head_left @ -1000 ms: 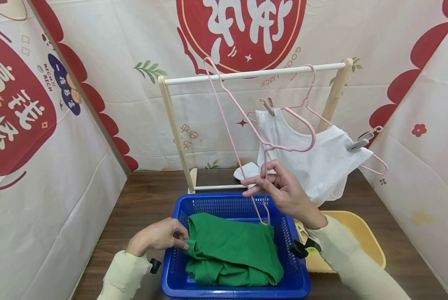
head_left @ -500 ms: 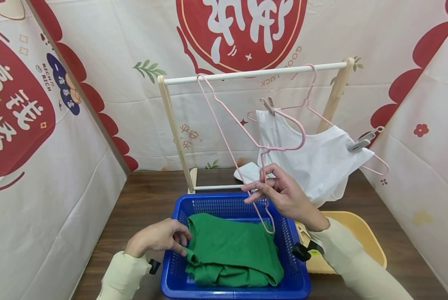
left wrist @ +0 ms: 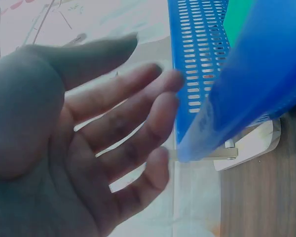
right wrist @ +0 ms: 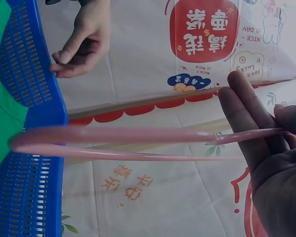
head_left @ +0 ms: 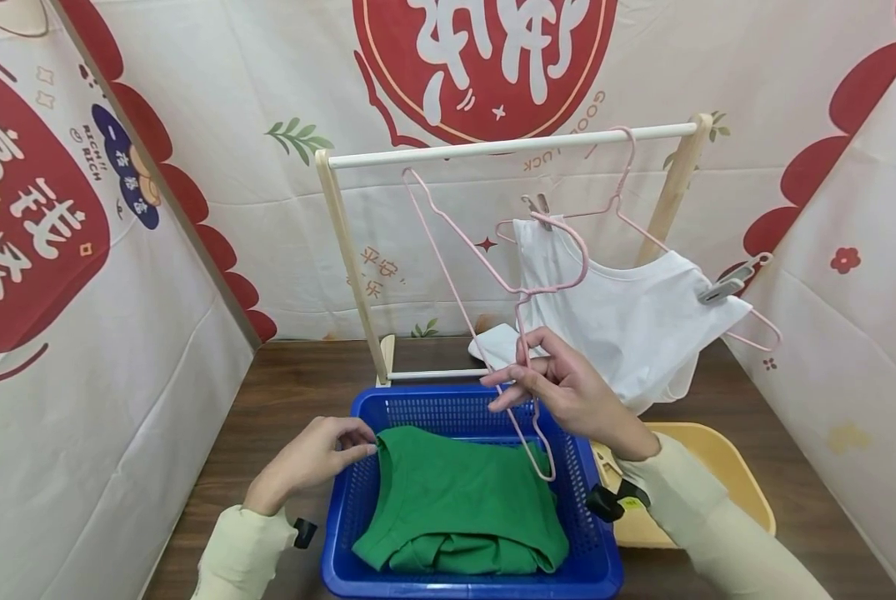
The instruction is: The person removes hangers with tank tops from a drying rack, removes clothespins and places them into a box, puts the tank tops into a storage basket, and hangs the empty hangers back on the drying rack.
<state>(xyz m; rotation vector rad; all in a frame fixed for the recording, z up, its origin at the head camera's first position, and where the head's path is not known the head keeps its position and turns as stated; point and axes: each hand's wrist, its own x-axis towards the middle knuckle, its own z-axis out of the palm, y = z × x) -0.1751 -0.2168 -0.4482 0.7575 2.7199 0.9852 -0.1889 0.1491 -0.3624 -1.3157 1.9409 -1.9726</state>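
Note:
A folded green garment (head_left: 463,492) lies in the blue plastic basket (head_left: 440,407). My left hand (head_left: 316,454) is at the garment's upper left corner, over the basket's left rim. In the left wrist view its fingers (left wrist: 121,123) are loosely bent with nothing between them. My right hand (head_left: 571,387) pinches a pink clothes hanger (head_left: 526,293) by one arm, above the basket. In the right wrist view the hanger (right wrist: 138,134) passes between the thumb and fingers, two fingers stretched out. The hanger's hook points up to the right, and its lower end overlaps the garment.
Behind the basket stands a wooden rack (head_left: 342,258) with a white rail (head_left: 478,152). A second pink hanger (head_left: 623,179) on it carries a white sleeveless top (head_left: 613,317), held by grey clips (head_left: 728,283). A yellow tray (head_left: 706,467) sits right of the basket.
My left hand has let go of the green garment's left edge and moved up slightly; that edge now lies spread toward the lower left. The pink hanger has sunk and its hook swung left.

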